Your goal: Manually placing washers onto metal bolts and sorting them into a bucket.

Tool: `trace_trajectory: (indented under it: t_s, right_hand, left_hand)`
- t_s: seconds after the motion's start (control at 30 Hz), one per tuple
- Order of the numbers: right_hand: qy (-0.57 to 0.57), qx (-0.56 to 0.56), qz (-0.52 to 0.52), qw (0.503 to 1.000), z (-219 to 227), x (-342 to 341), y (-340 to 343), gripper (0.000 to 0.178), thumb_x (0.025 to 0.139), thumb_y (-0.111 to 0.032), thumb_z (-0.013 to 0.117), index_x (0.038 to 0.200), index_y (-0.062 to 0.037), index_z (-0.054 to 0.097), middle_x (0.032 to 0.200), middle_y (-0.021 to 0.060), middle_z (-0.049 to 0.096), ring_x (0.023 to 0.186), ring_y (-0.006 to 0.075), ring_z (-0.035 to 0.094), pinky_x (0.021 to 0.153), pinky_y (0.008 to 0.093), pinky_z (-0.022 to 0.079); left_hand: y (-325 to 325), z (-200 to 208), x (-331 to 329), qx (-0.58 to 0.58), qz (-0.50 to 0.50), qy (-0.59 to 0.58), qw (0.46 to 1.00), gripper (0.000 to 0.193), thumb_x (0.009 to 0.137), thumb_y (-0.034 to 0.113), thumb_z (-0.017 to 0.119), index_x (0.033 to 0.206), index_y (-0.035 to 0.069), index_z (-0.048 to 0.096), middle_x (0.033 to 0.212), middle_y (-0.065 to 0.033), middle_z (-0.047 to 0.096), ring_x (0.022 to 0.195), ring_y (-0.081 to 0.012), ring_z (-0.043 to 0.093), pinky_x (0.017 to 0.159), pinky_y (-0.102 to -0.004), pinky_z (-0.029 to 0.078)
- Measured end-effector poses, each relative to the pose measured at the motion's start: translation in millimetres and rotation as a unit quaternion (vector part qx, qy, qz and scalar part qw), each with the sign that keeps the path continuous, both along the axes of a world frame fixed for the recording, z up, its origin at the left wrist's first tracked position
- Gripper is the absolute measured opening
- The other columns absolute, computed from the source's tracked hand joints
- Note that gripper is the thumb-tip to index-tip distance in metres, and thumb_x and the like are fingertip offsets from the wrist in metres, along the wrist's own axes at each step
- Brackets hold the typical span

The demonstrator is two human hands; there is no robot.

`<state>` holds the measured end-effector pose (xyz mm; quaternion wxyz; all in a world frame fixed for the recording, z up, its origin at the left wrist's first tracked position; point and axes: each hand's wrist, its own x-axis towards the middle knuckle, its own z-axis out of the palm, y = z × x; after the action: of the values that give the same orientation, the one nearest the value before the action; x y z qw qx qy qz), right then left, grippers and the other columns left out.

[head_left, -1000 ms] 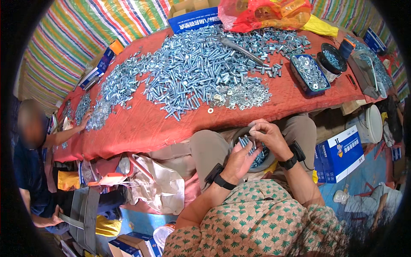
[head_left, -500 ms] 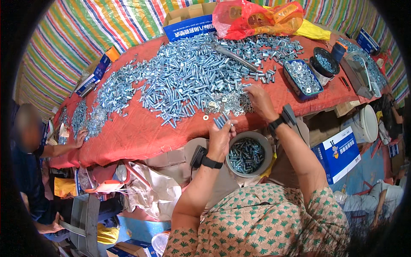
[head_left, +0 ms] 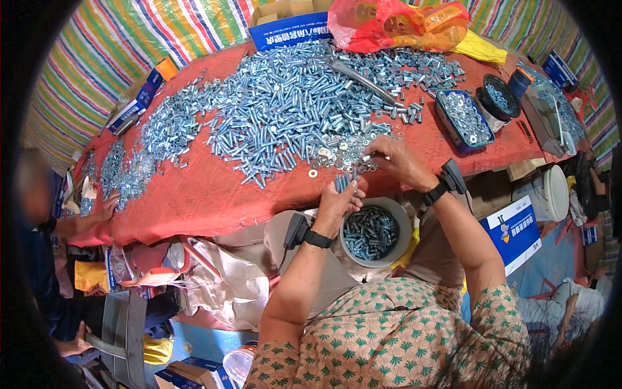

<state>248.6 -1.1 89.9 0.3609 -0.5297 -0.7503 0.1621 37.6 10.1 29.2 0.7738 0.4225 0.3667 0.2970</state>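
Observation:
My left hand (head_left: 341,203) is closed around several shiny metal bolts (head_left: 342,183), whose ends stick up past the fingers. To its right, my right hand (head_left: 396,159) is pinched at the fingertips beside the loose washers (head_left: 342,150); what lies between the tips is too small to make out. Behind both hands, a wide heap of zinc-coloured bolts and sleeves (head_left: 278,107) spreads over the red cloth (head_left: 188,201). Below my hands, between my knees, stands a grey bucket (head_left: 407,227) partly filled with metal bolt parts (head_left: 370,235).
A blue basket of washers (head_left: 463,117) and a black bowl (head_left: 499,97) stand at the right. A metal bar (head_left: 366,84) lies on the heap. An open carton (head_left: 291,29) and a red plastic bag (head_left: 395,26) are at the back. Another person's hand (head_left: 110,206) touches parts at the far left.
My right hand has come down from the washers, nearer my left hand. The left hand still holds the bolts. The view has shifted slightly.

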Motion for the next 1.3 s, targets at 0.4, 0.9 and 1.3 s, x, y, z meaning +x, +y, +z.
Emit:
trace_trajectory:
  t_s: [0.4, 0.9, 1.3]
  right_hand:
    - [-0.025, 0.04, 0.039, 0.998, 15, -3, -30, 0.018, 0.082, 0.004, 0.06, 0.099, -0.0021, 0.062, 0.097, 0.0111, 0.061, 0.09, 0.0291, 0.062, 0.076, 0.0341, 0.051]
    - [0.266, -0.256, 0.115, 0.922, -21, -18, -28, 0.026, 0.09, -0.001, 0.062, 0.116, -0.0017, 0.061, 0.098, 0.001, 0.064, 0.091, 0.0098, 0.059, 0.082, 0.0265, 0.051]
    - [0.006, -0.006, -0.056, 0.998, -34, -29, -1, 0.029, 0.083, -0.001, 0.065, 0.112, -0.0015, 0.061, 0.098, 0.0124, 0.066, 0.09, 0.0249, 0.065, 0.078, 0.0332, 0.051]
  left_hand:
    - [-8, -8, -4, 0.058, -0.027, 0.007, 0.998, 0.025, 0.092, 0.018, 0.065, 0.11, 0.001, 0.059, 0.072, -0.0039, 0.063, 0.052, -0.0078, 0.057, 0.044, -0.0195, 0.044]
    - [-13, -23, -4, 0.119, -0.006, 0.021, 0.993, 0.028, 0.093, 0.018, 0.062, 0.112, -0.003, 0.058, 0.08, -0.0099, 0.067, 0.06, -0.0122, 0.064, 0.05, -0.0218, 0.051]
    - [-5, -17, -5, 0.009, 0.08, -0.023, 0.997, 0.022, 0.096, 0.023, 0.058, 0.1, 0.001, 0.057, 0.077, -0.0121, 0.067, 0.058, -0.0146, 0.065, 0.049, -0.0228, 0.052]
